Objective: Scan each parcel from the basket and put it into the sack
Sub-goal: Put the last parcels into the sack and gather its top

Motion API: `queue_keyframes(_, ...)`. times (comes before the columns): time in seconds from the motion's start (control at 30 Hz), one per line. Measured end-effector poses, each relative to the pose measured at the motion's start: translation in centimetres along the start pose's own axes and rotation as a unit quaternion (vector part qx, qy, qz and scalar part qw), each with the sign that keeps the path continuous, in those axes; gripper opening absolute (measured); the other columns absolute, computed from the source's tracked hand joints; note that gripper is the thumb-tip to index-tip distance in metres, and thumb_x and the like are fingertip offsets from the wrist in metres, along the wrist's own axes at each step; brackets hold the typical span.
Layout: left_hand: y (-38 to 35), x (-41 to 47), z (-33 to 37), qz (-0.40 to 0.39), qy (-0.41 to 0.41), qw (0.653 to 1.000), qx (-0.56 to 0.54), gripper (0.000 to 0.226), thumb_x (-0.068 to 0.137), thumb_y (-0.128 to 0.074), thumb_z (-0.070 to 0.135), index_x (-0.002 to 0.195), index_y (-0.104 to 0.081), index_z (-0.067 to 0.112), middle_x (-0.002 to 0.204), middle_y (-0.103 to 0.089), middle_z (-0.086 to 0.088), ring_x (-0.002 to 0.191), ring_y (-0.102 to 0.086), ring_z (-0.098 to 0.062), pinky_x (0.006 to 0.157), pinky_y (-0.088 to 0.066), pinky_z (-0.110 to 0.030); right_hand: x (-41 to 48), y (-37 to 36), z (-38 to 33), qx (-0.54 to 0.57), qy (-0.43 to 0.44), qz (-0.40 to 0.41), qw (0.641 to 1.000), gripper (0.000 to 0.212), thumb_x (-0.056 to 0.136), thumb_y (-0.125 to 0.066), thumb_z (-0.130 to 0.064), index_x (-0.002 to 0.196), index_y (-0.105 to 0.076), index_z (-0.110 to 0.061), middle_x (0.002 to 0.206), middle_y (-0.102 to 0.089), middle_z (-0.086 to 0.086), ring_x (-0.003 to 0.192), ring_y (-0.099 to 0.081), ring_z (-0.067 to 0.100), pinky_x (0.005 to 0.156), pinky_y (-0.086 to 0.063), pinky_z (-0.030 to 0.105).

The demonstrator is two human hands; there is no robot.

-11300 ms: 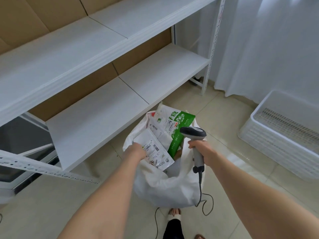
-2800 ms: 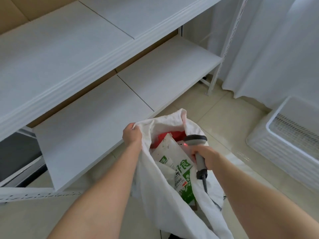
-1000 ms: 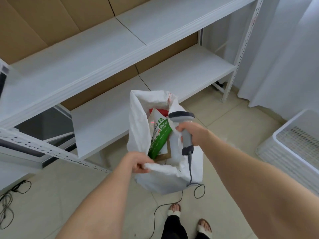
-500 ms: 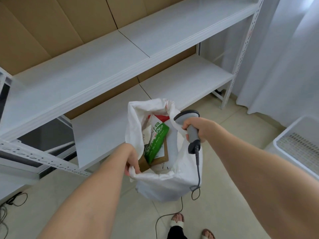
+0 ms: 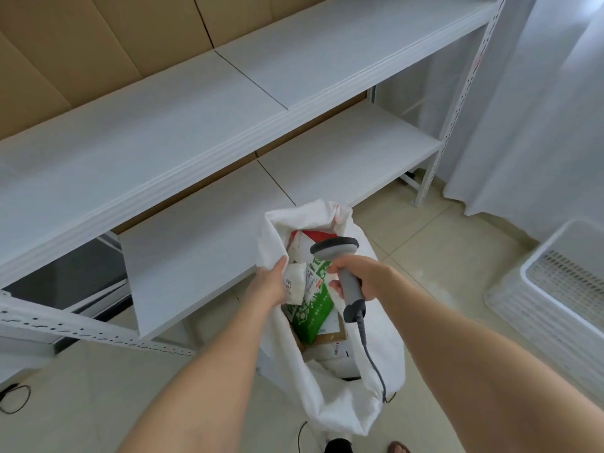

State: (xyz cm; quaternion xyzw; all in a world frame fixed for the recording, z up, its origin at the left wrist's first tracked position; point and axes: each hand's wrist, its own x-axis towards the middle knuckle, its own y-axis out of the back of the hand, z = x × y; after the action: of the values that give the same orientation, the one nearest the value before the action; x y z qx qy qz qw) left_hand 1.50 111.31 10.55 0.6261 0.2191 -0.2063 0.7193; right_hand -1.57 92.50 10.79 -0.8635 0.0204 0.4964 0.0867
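Note:
The white sack (image 5: 385,351) stands open on the floor below me, holding several parcels: a green and white one (image 5: 314,310), a red one (image 5: 310,234) and a brown carton (image 5: 330,339). My left hand (image 5: 269,284) is inside the sack's mouth at its left side, its fingers round a small white labelled parcel (image 5: 295,282). My right hand (image 5: 362,277) grips the handle of the grey barcode scanner (image 5: 335,248), whose head hangs over the sack's opening. The scanner's cable (image 5: 372,361) runs down the sack's right side.
A white plastic basket (image 5: 542,299) sits on the tiled floor at the right, nothing visible inside the part in view. White metal shelves (image 5: 202,256) stand right behind and left of the sack. A white curtain (image 5: 529,125) hangs at the far right. My feet show at the bottom edge.
My left hand has let go of the sack's near rim and moved up into its mouth, onto the small white parcel. The scanner has dipped lower over the opening.

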Motion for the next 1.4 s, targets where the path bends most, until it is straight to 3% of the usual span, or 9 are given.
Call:
queue_keyframes(0.13, 0.7, 1.5, -0.8, 0.033, 0.006, 0.999, -0.029, 0.074, 0.095, -0.04, 0.009, 0.152, -0.001, 0.037, 0.143, -0.027, -0.016, 0.109, -0.053, -0.032, 0.089, -0.048, -0.038, 1.6, 0.0, -0.9, -0.076, 0.052, 0.115, 0.989, 0.026, 0.081, -0.061, -0.009, 0.103, -0.047, -0.005, 0.091, -0.052, 0.015, 0.079, -0.053, 0.026, 0.077, -0.051, 0.034)
queue_keyframes(0.27, 0.6, 2.8, -0.9, 0.063, 0.019, 0.996, -0.057, 0.081, 0.093, -0.052, 0.017, 0.15, 0.003, 0.035, 0.139, -0.028, -0.016, 0.105, -0.055, -0.031, 0.078, -0.048, -0.036, 2.3, 1.3, -0.8, -0.098, 0.006, 0.146, 0.984, 0.029, 0.082, -0.065, -0.013, 0.103, -0.046, -0.006, 0.109, -0.057, 0.019, 0.102, -0.059, 0.033, 0.096, -0.05, 0.045)
queue_keyframes(0.43, 0.0, 3.6, 0.7, 0.13, 0.002, 0.99, -0.063, 0.081, 0.095, -0.053, 0.024, 0.151, 0.004, 0.04, 0.149, -0.021, -0.011, 0.097, -0.05, -0.023, 0.068, -0.046, -0.03, 3.9, 1.4, 0.5, -0.128, -0.04, 0.121, 0.984, 0.025, 0.077, -0.066, -0.01, 0.096, -0.049, -0.006, 0.111, -0.061, 0.02, 0.104, -0.063, 0.033, 0.096, -0.051, 0.044)
queue_keyframes(0.57, 0.2, 4.2, 0.6, 0.105, -0.011, 0.994, 0.0, 0.065, 0.095, -0.05, 0.014, 0.149, -0.02, 0.037, 0.157, -0.007, -0.008, 0.116, -0.047, -0.028, 0.078, -0.045, -0.035, 4.7, 1.0, 0.7, -0.049, 0.005, 0.126, 0.991, 0.015, 0.083, -0.06, 0.0, 0.096, -0.054, -0.003, 0.087, -0.06, 0.015, 0.075, -0.06, 0.021, 0.081, -0.053, 0.032)
queue_keyframes(0.7, 0.8, 5.0, 0.8, 0.174, 0.018, 0.984, -0.04, 0.055, 0.095, -0.052, 0.013, 0.144, -0.028, 0.013, 0.151, -0.028, -0.003, 0.078, -0.05, -0.017, 0.056, -0.041, -0.028, 3.5, 0.5, -1.6, 0.04, 0.115, 0.024, 0.992, 0.017, 0.082, -0.057, 0.004, 0.098, -0.059, -0.003, 0.076, -0.059, 0.011, 0.065, -0.055, 0.016, 0.061, -0.05, 0.027)
queue_keyframes(0.9, 1.4, 5.7, 0.8, 0.143, 0.067, 0.987, -0.041, 0.038, 0.102, -0.033, 0.013, 0.139, -0.03, 0.012, 0.132, -0.046, -0.001, 0.057, -0.04, -0.015, 0.044, -0.025, -0.028, 3.2, 0.8, -3.1, 0.005, 0.099, 0.083, 0.992, 0.013, 0.084, -0.059, -0.001, 0.092, -0.052, -0.009, 0.089, -0.057, 0.013, 0.076, -0.055, 0.022, 0.075, -0.052, 0.036)
queue_keyframes(1.1, 1.6, 5.9, 0.4, 0.114, 0.099, 0.988, -0.011, 0.047, 0.094, -0.04, 0.001, 0.139, -0.028, 0.011, 0.139, -0.028, -0.009, 0.074, -0.048, -0.023, 0.054, -0.037, -0.031, 2.8, 1.7, -2.3, 0.002, 0.059, 0.1, 0.993, 0.014, 0.086, -0.058, -0.002, 0.089, -0.047, -0.009, 0.083, -0.053, 0.013, 0.068, -0.052, 0.02, 0.063, -0.051, 0.033)
queue_keyframes(1.27, 1.0, 5.4, 0.7, 0.111, 0.105, 0.988, -0.007, 0.051, 0.096, -0.036, 0.003, 0.144, -0.02, 0.012, 0.138, -0.031, -0.01, 0.076, -0.051, -0.023, 0.052, -0.036, -0.031, 1.9, 3.4, -1.8, -0.026, 0.054, 0.116, 0.991, 0.017, 0.086, -0.061, -0.006, 0.094, -0.048, -0.01, 0.085, -0.052, 0.013, 0.072, -0.052, 0.022, 0.071, -0.05, 0.037)
queue_keyframes(1.4, 1.3, 3.1, 1.4, 0.094, 0.099, 0.991, -0.003, 0.06, 0.092, -0.046, 0.006, 0.146, -0.022, 0.015, 0.147, -0.012, -0.015, 0.1, -0.058, -0.031, 0.062, -0.044, -0.033, 0.7, 5.1, -1.0, -0.022, 0.07, 0.124, 0.99, 0.022, 0.086, -0.06, -0.005, 0.103, -0.046, -0.007, 0.083, -0.047, 0.012, 0.071, -0.047, 0.023, 0.069, -0.047, 0.037)
